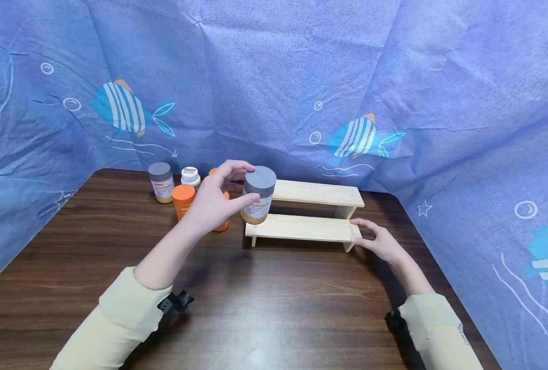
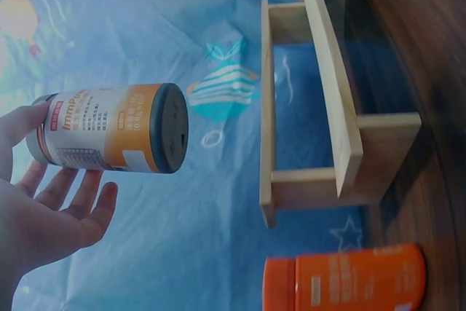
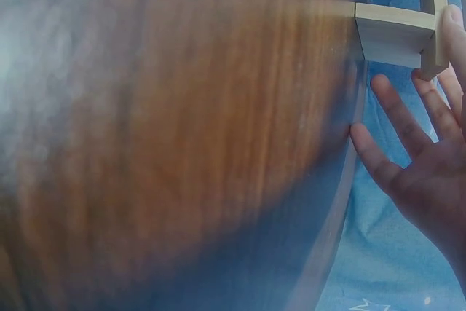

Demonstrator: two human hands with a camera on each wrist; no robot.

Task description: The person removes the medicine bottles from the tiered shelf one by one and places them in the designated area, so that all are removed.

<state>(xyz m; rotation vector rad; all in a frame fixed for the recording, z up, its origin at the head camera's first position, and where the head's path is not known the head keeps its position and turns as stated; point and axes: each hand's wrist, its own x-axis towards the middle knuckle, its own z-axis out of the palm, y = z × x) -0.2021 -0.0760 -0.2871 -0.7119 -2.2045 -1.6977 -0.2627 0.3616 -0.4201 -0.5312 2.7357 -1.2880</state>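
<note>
My left hand [image 1: 206, 205] holds a supplement jar [image 1: 259, 198] in the air, thumb on one side and fingers on the other. The jar has a grey lid and a white and orange label, and it overlaps the left end of a two-step wooden shelf [image 1: 301, 227] in the head view. At the shelf's other end is my right hand [image 1: 381, 242], thumb at the front edge of the lower step and forefinger at its back corner. In the right wrist view, the remaining fingers [image 3: 397, 118] spread out beside the end of the board.
Left of the shelf stand another grey-lidded jar [image 1: 162, 184], a white bottle [image 1: 190, 176] and several orange bottles [image 1: 183, 198], some partly behind my left hand. A blue fish-print cloth [image 1: 264, 92] hangs along the back and sides of the dark wooden table [image 1: 274, 303].
</note>
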